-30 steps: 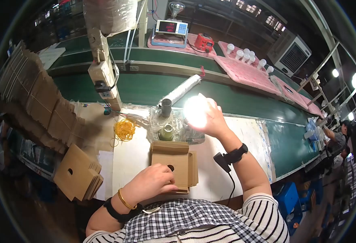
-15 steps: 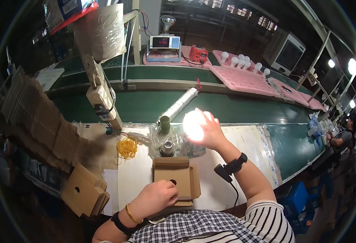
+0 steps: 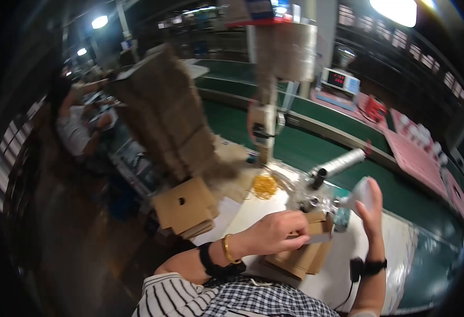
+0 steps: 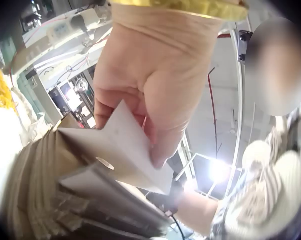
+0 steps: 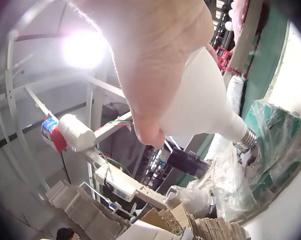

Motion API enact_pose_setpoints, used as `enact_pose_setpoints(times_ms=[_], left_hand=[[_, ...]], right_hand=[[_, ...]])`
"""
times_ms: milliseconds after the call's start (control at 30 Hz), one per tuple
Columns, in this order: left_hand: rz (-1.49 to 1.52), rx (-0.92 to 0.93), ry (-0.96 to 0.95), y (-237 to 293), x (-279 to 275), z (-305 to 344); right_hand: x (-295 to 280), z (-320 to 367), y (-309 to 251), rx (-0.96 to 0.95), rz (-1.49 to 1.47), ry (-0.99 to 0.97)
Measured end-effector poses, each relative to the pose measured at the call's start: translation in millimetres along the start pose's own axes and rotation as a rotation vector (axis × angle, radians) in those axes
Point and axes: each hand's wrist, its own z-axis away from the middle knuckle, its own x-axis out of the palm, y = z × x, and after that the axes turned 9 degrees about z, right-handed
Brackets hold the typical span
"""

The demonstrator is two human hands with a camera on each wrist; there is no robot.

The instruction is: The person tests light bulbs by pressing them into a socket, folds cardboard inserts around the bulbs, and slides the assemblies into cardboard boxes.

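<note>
A white light bulb (image 3: pixel 360 195) is in my right hand (image 3: pixel 372 211), unlit, its metal screw base pointing away from the palm. In the right wrist view the fingers wrap around the wide end of the bulb (image 5: pixel 205 100), and its base is right by the plastic-wrapped stand. My left hand (image 3: pixel 282 230) pinches the edge of a cardboard piece (image 3: pixel 319 235) over a small cardboard stack (image 3: pixel 298 260). From the left wrist, the thumb and fingers hold that cardboard piece (image 4: pixel 123 150), tilted up from the layers below; it has a round hole.
A dark cylinder (image 3: pixel 319 178) stands on the plastic wrap. Yellow rubber bands (image 3: pixel 264 187) lie left of it, near more cut cardboard (image 3: pixel 184 207). Behind are a post (image 3: pixel 264 127), a meter (image 3: pixel 340 82) and bulbs on pink foam (image 3: pixel 403 153). Another person sits far left.
The bulb in my right hand was glowing brightly and is now dark, its base tipped toward the stand. My left hand has lifted a cardboard piece. The head view has swung left.
</note>
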Motion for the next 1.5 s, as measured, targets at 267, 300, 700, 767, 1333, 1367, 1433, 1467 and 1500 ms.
enact_pose_setpoints(times_ms=[267, 300, 700, 767, 1333, 1367, 1433, 1467, 1500], left_hand=[[0.610, 0.000, 0.306, -12, 37, -47], [0.653, -0.044, 0.175, -13, 43, -53], [0.430, -0.068, 0.027, -15, 38, -91], [0.414, -0.055, 0.012, -24, 46, -91], [-0.547, -0.030, 0.354, -200, -68, -201], [-0.546, -0.026, 0.347, -213, -70, -200], [-0.676, -0.194, 0.306, -248, -77, -196], [-0.671, -0.182, 0.293, -257, -79, -198], [-0.683, -0.139, 0.312, -258, -79, -199]], right_hand=[[-8, 36, -103, 0.191, -0.659, 0.255], [-7, 40, -103, 0.209, -0.695, 0.260], [-22, 50, -61, 0.220, -0.722, 0.448], [-24, 55, -38, 0.138, -0.885, 0.360], [19, 88, 109, 0.356, 0.825, 0.022], [19, 84, 104, 0.332, 0.792, 0.023], [19, 86, 99, 0.341, 0.763, 0.034], [19, 85, 98, 0.323, 0.764, 0.041], [17, 85, 97, 0.302, 0.767, 0.044]])
